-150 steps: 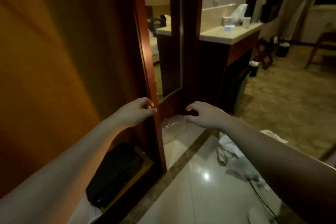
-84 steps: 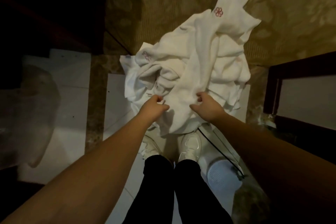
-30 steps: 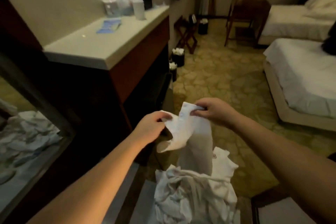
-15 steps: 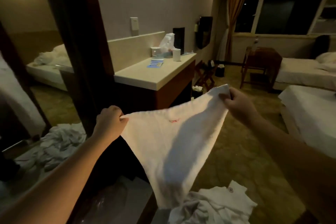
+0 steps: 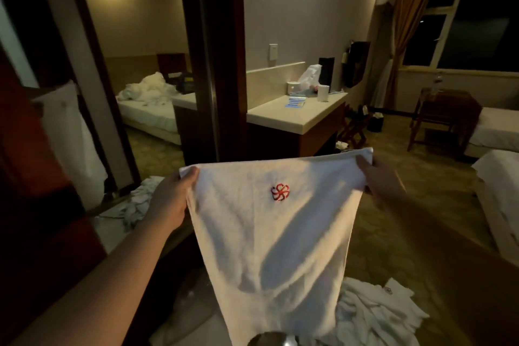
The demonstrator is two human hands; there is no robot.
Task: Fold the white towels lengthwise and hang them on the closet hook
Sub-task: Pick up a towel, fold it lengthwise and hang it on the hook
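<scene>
Both arms reach forward: the left hand [image 5: 172,196] pinches one top corner of the white towel [image 5: 276,239], the right hand [image 5: 379,178] the other. Between the grips the towel hangs spread, emblem [image 5: 280,192] facing. Its lower edge is cut off; the pile [image 5: 370,314] beneath seems more towels.

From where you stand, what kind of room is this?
Most likely a hotel room. Two made-up beds stand on the right, a built-in counter holds cups and a leaflet, and the white towel held in both hands carries an embroidered red logo.
</scene>
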